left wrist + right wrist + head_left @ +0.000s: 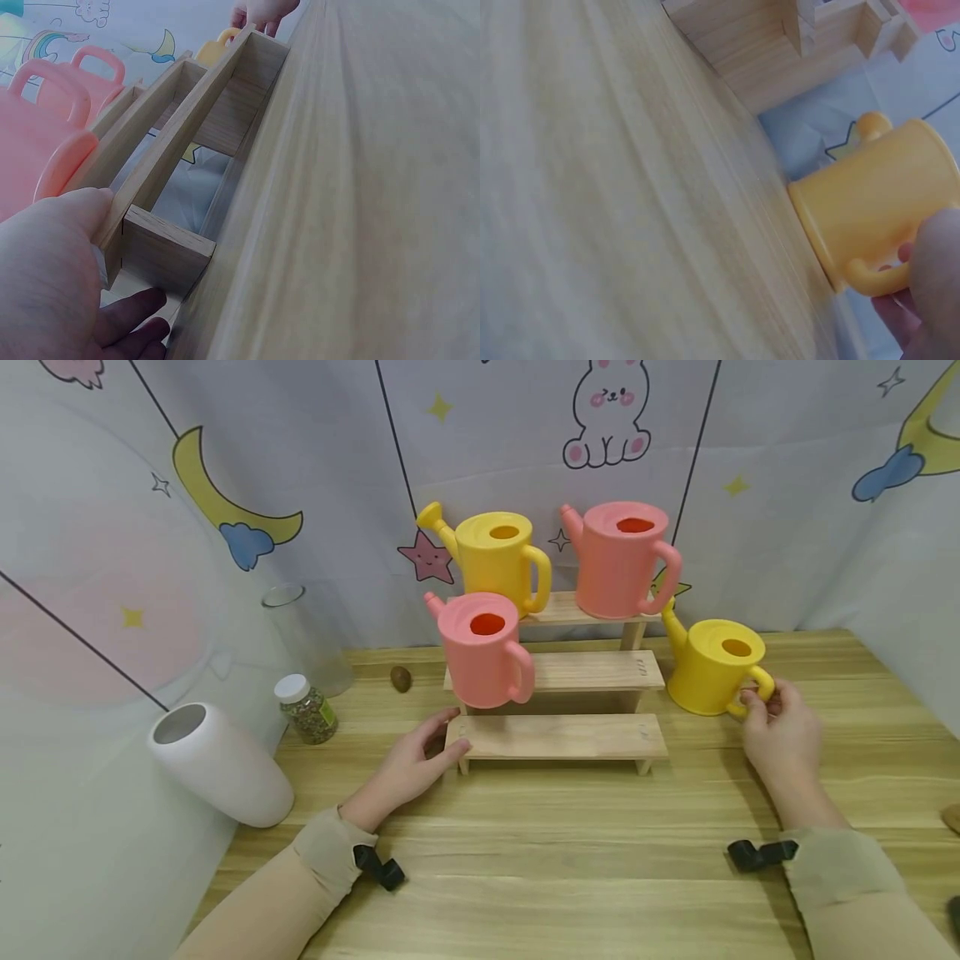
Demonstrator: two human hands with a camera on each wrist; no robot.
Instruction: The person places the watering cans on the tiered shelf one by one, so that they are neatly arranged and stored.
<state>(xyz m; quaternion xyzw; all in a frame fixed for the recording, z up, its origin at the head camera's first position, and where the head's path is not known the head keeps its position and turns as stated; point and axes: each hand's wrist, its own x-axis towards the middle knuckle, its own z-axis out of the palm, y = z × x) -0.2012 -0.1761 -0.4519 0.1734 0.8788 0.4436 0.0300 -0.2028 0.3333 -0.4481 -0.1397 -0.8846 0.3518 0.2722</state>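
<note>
My right hand (783,731) pinches the handle of a yellow watering can (712,664), which stands upright on the table right of a three-step wooden stand (558,737). In the right wrist view, that can's base (817,240) meets the tabletop, and the fingers are partly hidden behind its handle. With thumb and fingers, my left hand (408,768) holds the left end of the stand's lowest step. Another yellow watering can (495,560) and a pink watering can (618,560) stand on the top step. A second pink watering can (480,652) is on the middle step's left end.
Left of the stand are a white vase (225,768), a clear glass vase (311,643), a white-lidded jar (307,710) and a small brown nut-like object (401,678). A printed curtain (487,460) hangs close behind. A brown object (952,817) lies at the right edge.
</note>
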